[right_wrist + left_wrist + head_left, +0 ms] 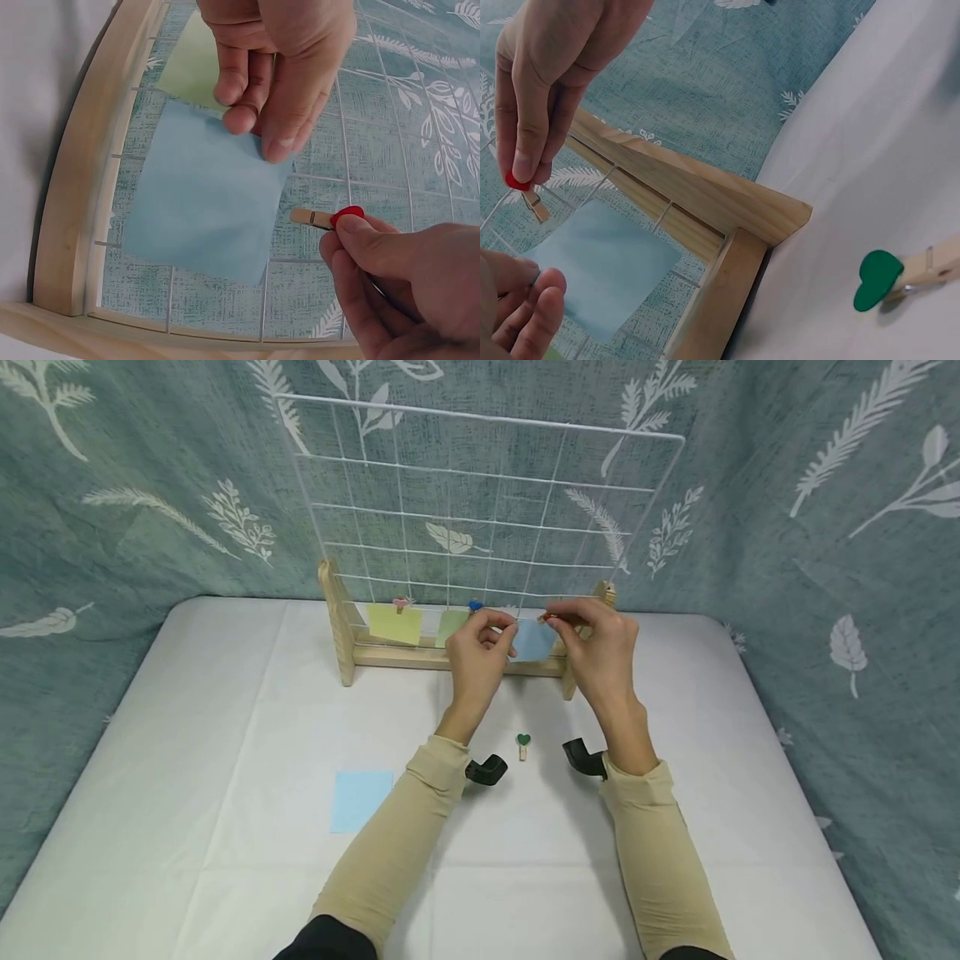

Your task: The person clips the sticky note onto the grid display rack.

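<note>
My left hand (480, 652) pinches a blue paper note (202, 199) at its upper edge, holding it against the low part of the white wire grid (480, 417). Just to the right, my right hand (600, 647) grips a small wooden clothespin (311, 217) with a red top between thumb and fingers. The bare end of this clothespin points toward the note, with a gap between them in the right wrist view. Left of the blue note hang a green note (191, 67), partly behind my left hand, and a yellow note (395, 624) under a pinkish clip (401, 604).
A blue clip (476, 606) sits above the green note. Wooden feet and a crossbar (397, 657) support the grid. On the white tablecloth (225, 735) lie a green heart clothespin (523, 741) and another blue note (362, 802). A patterned green curtain (787, 568) hangs behind.
</note>
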`<state>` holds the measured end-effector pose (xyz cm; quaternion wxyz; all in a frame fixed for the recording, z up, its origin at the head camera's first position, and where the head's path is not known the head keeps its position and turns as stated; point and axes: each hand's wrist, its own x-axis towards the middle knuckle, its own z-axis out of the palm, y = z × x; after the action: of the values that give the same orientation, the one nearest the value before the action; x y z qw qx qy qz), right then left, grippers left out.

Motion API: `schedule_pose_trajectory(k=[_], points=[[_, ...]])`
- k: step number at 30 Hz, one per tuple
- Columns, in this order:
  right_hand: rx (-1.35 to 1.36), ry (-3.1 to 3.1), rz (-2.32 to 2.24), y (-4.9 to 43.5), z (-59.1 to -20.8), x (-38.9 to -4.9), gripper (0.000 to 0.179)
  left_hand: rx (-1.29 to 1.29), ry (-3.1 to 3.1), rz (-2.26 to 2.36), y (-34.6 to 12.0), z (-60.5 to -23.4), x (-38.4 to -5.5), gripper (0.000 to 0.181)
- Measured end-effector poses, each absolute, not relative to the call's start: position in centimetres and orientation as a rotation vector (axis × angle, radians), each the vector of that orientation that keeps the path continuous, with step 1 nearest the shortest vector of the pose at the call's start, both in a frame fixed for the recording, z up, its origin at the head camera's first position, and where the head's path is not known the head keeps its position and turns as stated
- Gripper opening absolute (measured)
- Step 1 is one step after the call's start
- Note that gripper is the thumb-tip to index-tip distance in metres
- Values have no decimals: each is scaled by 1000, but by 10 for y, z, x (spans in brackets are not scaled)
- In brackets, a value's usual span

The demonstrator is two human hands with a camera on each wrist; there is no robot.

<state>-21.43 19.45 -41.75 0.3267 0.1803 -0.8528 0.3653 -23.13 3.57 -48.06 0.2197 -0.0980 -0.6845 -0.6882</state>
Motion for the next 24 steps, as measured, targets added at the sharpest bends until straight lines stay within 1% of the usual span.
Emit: schedule_pose_trajectory(k=[10,24], points=[[494,-2176,926,181,-421,-224,9,-265,-1896,-1858,26,-471,-232,4],[452,-2203,888,187,-434,-223,7,-251,-1872,-1917,37,-482,-228,3]])
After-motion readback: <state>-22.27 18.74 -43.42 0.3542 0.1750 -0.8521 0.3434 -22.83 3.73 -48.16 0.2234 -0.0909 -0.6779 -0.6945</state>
